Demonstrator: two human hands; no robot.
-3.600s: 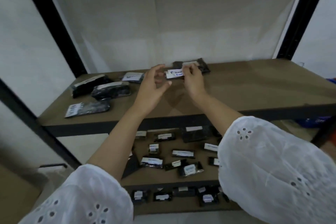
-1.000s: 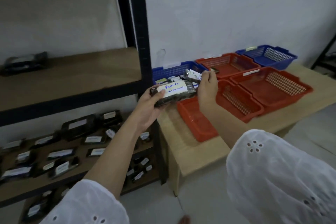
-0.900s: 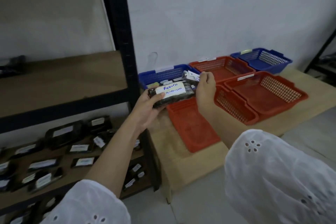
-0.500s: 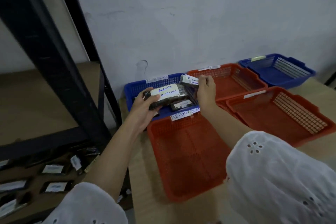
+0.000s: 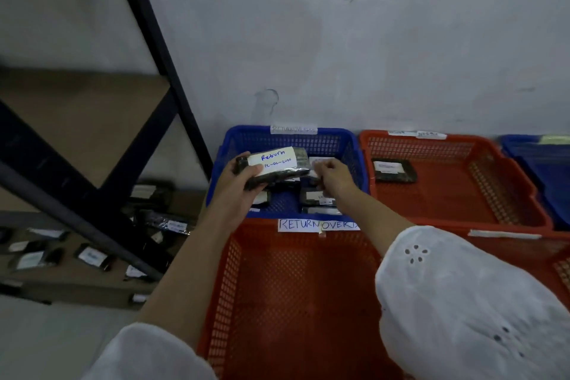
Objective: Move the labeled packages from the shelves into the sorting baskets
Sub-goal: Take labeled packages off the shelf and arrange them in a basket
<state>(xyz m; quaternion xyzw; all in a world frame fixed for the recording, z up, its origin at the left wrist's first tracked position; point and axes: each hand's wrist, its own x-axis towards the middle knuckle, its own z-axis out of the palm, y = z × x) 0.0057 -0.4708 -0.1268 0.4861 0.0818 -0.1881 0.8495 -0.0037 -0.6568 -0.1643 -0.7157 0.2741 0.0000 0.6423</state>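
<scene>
Blue basket [image 5: 345, 145] at the far wall, both hands over it.
Left hand [image 5: 243, 177] grips a dark package [image 5: 277, 163] labelled "Return" above the basket; right hand [image 5: 334, 177], fingers curled, pinches a smaller labelled package [image 5: 322, 161] just beside it, above other packages [image 5: 317, 198] lying inside.

A black metal shelf [image 5: 145, 25] stands on the left against the wall, its legs on the pale floor [image 5: 46, 342]. Its upper board [image 5: 77, 120] is brown wood; on its lower board [image 5: 71, 287] lie many dark packages [image 5: 92, 256] with white labels, scattered flat. To the right, 5 mesh baskets stand rim to rim in 2 rows: a blue basket [image 5: 290, 136], an orange basket [image 5: 456, 210] and a second blue basket [image 5: 543, 170] along the wall, a large orange basket [image 5: 293, 302] and another orange basket [image 5: 524, 244] in front. The surface beneath them is hidden.
</scene>
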